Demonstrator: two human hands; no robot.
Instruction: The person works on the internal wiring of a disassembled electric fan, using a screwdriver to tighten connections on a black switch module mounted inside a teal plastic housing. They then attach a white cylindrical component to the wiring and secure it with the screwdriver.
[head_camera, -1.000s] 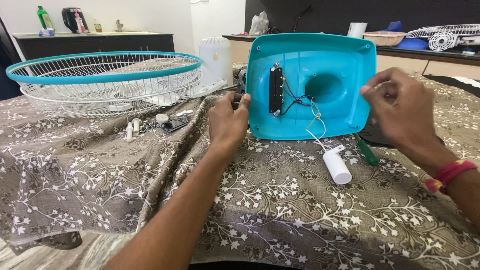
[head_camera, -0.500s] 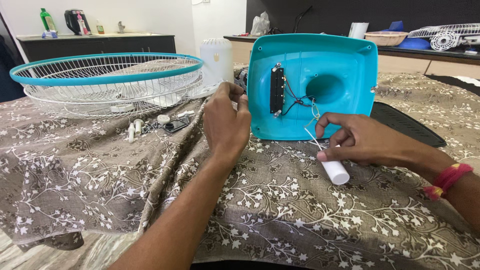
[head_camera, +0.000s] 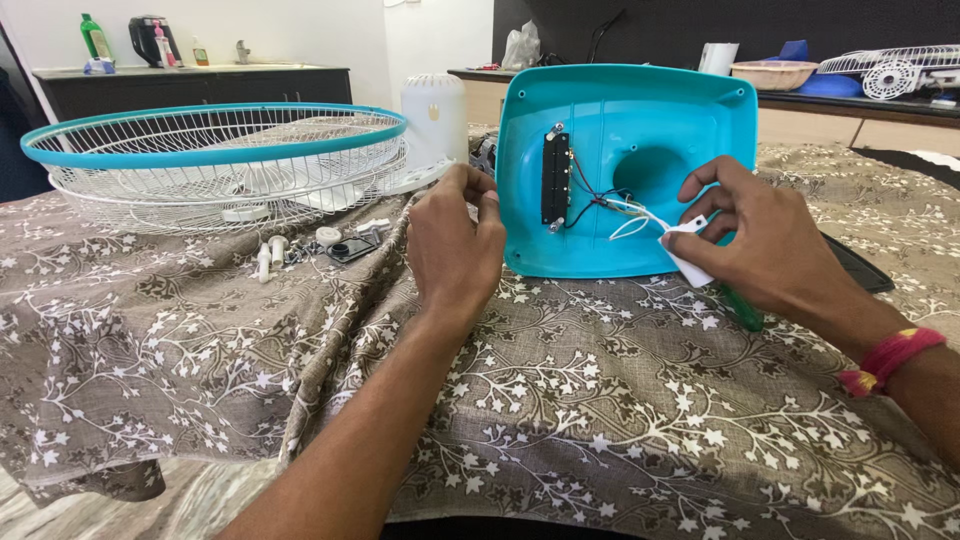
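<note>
While your left hand (head_camera: 455, 240) grips the turquoise housing (head_camera: 640, 130) edge, keep right hand (head_camera: 760, 240) fingers pinched on the white capacitor (head_camera: 688, 255), wires slack.

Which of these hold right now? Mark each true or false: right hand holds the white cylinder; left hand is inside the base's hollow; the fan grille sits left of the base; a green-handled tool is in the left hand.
1. The right hand holds the white cylinder. True.
2. The left hand is inside the hollow of the turquoise base. False: it grips the base's left edge.
3. The fan grille sits left of the base. True.
4. A green-handled tool is in the left hand. False: it lies on the cloth under the right hand.
</note>
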